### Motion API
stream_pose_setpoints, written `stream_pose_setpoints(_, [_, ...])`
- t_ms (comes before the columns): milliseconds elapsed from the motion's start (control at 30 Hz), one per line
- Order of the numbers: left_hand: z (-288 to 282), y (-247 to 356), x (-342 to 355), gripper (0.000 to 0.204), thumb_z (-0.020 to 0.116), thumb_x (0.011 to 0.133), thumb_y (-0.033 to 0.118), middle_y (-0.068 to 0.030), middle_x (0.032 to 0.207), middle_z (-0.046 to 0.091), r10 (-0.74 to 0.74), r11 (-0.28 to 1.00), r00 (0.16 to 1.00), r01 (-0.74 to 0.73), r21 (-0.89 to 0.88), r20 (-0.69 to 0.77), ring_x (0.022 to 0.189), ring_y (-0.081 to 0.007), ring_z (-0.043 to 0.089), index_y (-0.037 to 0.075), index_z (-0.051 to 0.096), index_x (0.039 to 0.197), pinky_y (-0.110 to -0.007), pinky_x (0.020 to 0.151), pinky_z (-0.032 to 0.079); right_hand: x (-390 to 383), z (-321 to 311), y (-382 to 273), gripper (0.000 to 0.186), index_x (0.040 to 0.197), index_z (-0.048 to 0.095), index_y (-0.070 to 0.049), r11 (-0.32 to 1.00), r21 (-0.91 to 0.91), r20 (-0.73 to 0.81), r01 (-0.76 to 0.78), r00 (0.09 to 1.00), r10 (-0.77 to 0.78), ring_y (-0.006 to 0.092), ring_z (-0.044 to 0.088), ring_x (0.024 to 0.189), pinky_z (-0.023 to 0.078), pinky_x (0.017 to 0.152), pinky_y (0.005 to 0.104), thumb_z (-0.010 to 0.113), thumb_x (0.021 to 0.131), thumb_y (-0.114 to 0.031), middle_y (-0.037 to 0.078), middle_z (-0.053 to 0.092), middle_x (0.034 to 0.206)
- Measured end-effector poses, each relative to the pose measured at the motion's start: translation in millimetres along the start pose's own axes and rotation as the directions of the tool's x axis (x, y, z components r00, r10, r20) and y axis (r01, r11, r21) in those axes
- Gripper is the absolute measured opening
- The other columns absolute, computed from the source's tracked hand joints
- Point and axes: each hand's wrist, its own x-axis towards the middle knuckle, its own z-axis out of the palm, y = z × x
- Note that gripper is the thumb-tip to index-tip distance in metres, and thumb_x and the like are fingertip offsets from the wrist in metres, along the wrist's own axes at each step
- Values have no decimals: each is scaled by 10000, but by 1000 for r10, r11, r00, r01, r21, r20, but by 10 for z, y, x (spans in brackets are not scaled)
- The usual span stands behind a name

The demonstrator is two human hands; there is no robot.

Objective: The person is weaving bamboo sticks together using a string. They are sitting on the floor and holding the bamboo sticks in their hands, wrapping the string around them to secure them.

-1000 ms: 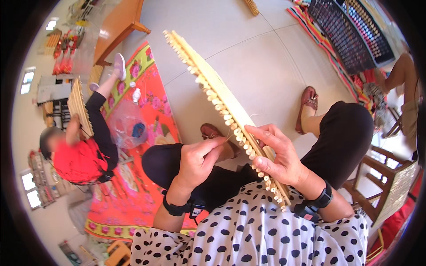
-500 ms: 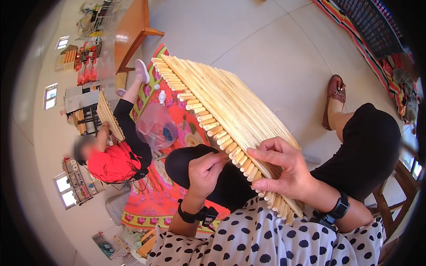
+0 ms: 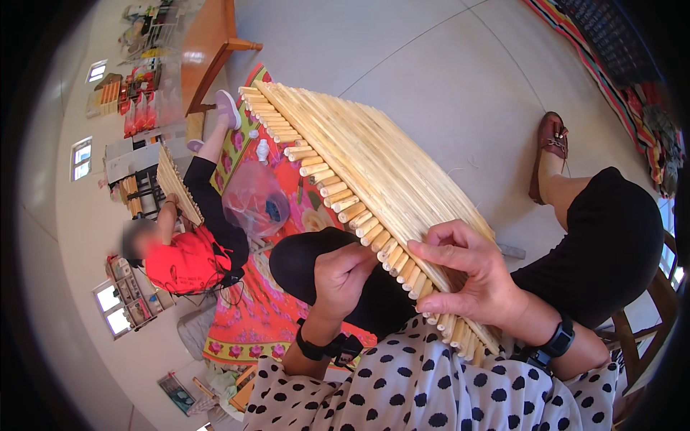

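A stiff mat of pale, straw-coloured stalks [image 3: 374, 151] slants across my lap, its rows of cut stalk ends facing left. My right hand [image 3: 474, 273] grips the near part of the mat, with the thumb by the cut ends and the index finger along the top layer. Just left of those ends, my left hand [image 3: 341, 284] is closed in a pinch. Its fingertips reach under the edge of the mat, so whatever they hold is hidden. Several stalk ends poke out unevenly below my right hand.
A clear plastic bag [image 3: 255, 201] and a small white object [image 3: 262, 151] lie on the red floral cloth [image 3: 248, 316]. At left, a seated person in red [image 3: 187, 262] holds a similar mat. A wooden table [image 3: 208, 54] stands beyond; a striped cloth [image 3: 589, 57] lies far right.
My left hand has shifted slightly right, its fingertips further under the mat's edge. My right hand keeps its grip, and the mat has barely moved.
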Motion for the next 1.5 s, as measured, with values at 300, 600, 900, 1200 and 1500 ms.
stream_pose_setpoints(300, [28, -9, 26, 74, 651, 798, -52, -130, 742, 660, -7, 999, 1000, 8, -41, 3, 640, -229, 651, -35, 668, 868, -285, 600, 495, 3, -11, 23, 656, 1251, 637, -47, 1000, -5, 5, 17, 1000, -17, 164, 554, 941, 461, 840, 270, 888, 666, -205, 65, 524, 1055])
stream_pose_setpoints(600, [-129, 88, 8, 104, 632, 865, -22, -110, 712, 639, -169, 983, 981, 175, -47, 99, 627, -161, 629, -26, 649, 967, -274, 584, 488, 54, -16, -67, 625, 1218, 651, -58, 987, -159, 0, 21, 1000, -21, 192, 577, 933, 477, 831, 283, 884, 657, -207, 77, 549, 1042])
stream_pose_setpoints(900, [-46, 106, 81, 63, 666, 825, -44, -111, 719, 646, -13, 1000, 999, 12, 16, 47, 604, -194, 623, -27, 665, 886, -272, 563, 478, 18, -40, -25, 632, 1234, 647, -46, 1000, -11, 10, -18, 1000, 18, 162, 547, 972, 449, 862, 270, 887, 663, -177, 63, 522, 1064])
stream_pose_setpoints(1200, [-31, 74, 106, 77, 674, 810, -51, -118, 695, 620, 19, 1000, 998, -20, 15, 56, 579, -207, 598, -29, 662, 882, -282, 546, 460, 13, -47, -6, 631, 1250, 637, -50, 1000, 0, 22, -22, 1000, 22, 168, 539, 987, 437, 884, 270, 877, 678, -169, 67, 503, 1082])
stream_pose_setpoints(1500, [-4, 107, 146, 65, 670, 813, -53, -112, 703, 627, 15, 999, 999, -13, -29, 48, 578, -193, 595, -34, 663, 875, -274, 545, 459, 21, -54, 0, 623, 1258, 632, -57, 1000, -5, 27, -13, 1000, 13, 169, 536, 986, 433, 888, 273, 866, 692, -172, 67, 499, 1080])
